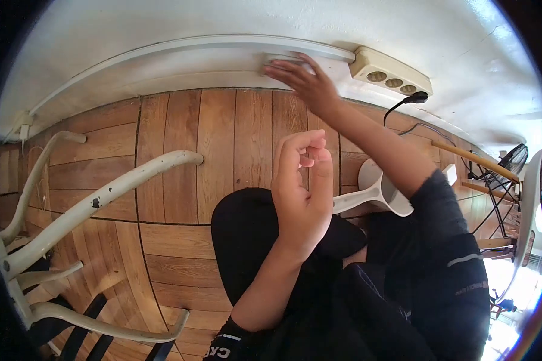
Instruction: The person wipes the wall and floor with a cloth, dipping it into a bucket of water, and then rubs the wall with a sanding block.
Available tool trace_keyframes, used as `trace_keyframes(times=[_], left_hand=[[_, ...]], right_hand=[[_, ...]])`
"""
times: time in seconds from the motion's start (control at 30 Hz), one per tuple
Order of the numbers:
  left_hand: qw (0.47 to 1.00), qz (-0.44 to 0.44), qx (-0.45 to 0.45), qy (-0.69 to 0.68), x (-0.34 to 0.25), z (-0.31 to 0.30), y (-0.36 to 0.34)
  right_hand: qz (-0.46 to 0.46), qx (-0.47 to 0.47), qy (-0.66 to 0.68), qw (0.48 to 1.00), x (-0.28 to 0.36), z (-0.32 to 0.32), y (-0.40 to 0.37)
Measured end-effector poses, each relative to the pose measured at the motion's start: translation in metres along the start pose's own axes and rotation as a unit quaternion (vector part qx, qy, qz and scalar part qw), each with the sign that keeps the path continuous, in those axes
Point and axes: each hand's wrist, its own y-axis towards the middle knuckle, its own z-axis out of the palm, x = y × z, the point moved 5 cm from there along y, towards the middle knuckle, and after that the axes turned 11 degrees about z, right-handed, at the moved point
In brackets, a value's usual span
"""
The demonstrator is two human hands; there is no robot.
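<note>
My right hand (298, 78) reaches to the lower wall (211, 60), just below the white trunking. Its fingers are blurred and lie over a pale flat pad (267, 64) against the wall; I cannot tell what kind of pad it is. Over my lap, my left hand (304, 183) is raised with fingers curled toward the thumb, and nothing shows between them. Behind it a white plastic dipper (397, 201) rests near my knee, its handle partly hidden by the left hand.
A cream socket strip (391, 71) is fixed on the wall, with a black plug (415, 97) and cord beside it. White chipped metal legs (102, 201) stand on the wood-patterned floor (180, 240) at left. A black fan (513, 161) and wooden furniture (476, 160) are at right.
</note>
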Motion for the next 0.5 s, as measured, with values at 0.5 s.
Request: trace_keyframes(times=[0.5], left_hand=[[0.999, -0.013, 0.029, 0.007, -0.014, 0.006, 0.002]], right_hand=[[-0.001, 0.089, 0.076, 0.993, -0.022, 0.018, -0.034]])
